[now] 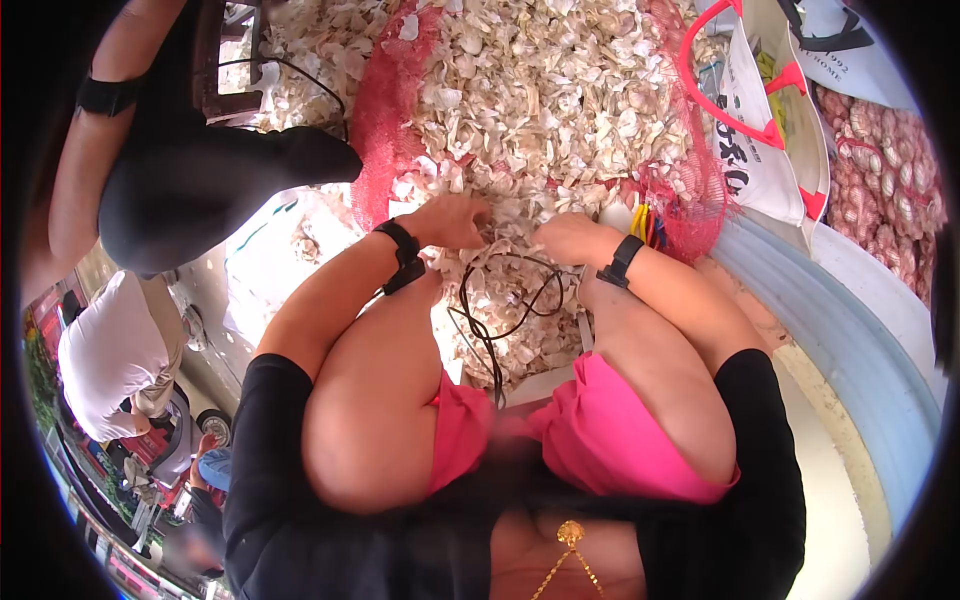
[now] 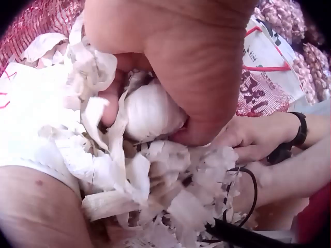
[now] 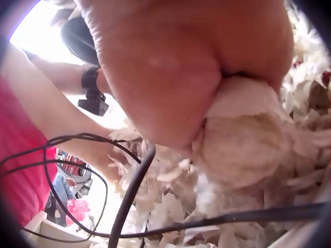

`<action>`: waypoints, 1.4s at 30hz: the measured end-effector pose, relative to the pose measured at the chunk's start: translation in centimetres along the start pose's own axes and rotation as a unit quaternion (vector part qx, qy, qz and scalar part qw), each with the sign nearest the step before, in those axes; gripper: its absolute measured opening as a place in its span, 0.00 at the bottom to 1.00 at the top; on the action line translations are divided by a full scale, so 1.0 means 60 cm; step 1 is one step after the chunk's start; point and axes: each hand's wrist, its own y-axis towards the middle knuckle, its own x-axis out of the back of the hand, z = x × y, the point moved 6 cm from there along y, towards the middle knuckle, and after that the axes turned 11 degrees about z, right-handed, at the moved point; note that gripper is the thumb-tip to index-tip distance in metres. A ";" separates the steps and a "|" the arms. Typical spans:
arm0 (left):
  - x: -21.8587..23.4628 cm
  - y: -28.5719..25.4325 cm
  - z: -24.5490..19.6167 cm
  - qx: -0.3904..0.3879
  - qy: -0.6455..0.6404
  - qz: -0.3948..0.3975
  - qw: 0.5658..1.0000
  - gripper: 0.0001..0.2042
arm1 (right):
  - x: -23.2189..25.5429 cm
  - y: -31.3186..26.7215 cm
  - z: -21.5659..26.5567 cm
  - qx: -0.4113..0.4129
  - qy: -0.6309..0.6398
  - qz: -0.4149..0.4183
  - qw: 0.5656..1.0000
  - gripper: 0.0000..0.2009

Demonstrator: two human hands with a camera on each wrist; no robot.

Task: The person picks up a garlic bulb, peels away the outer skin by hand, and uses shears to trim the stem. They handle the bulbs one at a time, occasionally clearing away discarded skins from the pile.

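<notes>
My left hand (image 1: 452, 220) curls over a white garlic bulb (image 2: 153, 111), thumb on one side and fingertips on the other, with loose strips of skin hanging beside it. A short way to its right, my right hand (image 1: 572, 238) grips another garlic bulb (image 3: 240, 147), papery and brownish, whose far side is covered by the palm. Both hands are low over dry garlic skins (image 1: 520, 335) heaped between the legs. In the head view the bulbs are hidden under the hands.
Black cables (image 1: 490, 325) loop over the skins between the knees. A red mesh sack (image 1: 385, 110) lies by the large pile of skins (image 1: 540, 90). White bags (image 1: 750, 110) and netted garlic (image 1: 885, 170) stand at right. Another person's arm (image 1: 80, 180) is at left.
</notes>
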 end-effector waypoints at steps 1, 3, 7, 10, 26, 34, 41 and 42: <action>-0.002 -0.002 0.005 0.001 0.000 -0.002 1.000 0.25 | 0.000 -0.008 0.003 0.035 0.020 0.004 0.999 0.11; -0.007 -0.009 0.001 -0.066 -0.023 -0.010 0.998 0.23 | 0.023 -0.013 0.015 0.111 0.066 -0.016 0.992 0.17; 0.052 -0.034 0.001 -0.008 0.061 -0.215 0.975 0.25 | 0.130 -0.004 0.000 0.027 0.168 -0.124 0.977 0.18; 0.093 -0.051 0.018 0.107 0.087 -0.309 0.941 0.24 | 0.175 -0.005 -0.013 0.012 -0.031 -0.303 0.952 0.19; 0.193 -0.099 -0.088 -0.315 -0.645 -0.065 0.693 0.25 | 0.218 -0.107 -0.129 0.154 0.801 -0.344 0.465 0.25; 0.169 -0.069 -0.102 -0.270 -0.588 -0.047 0.761 0.20 | 0.228 -0.122 0.045 0.197 0.556 -0.328 0.738 0.29; 0.171 -0.081 -0.131 -0.319 -0.534 -0.050 0.782 0.13 | 0.263 -0.177 0.084 0.161 0.248 -0.515 0.804 0.22; 0.172 -0.083 -0.133 -0.312 -0.531 -0.061 0.786 0.12 | 0.255 -0.165 0.077 0.205 0.379 -0.461 0.776 0.19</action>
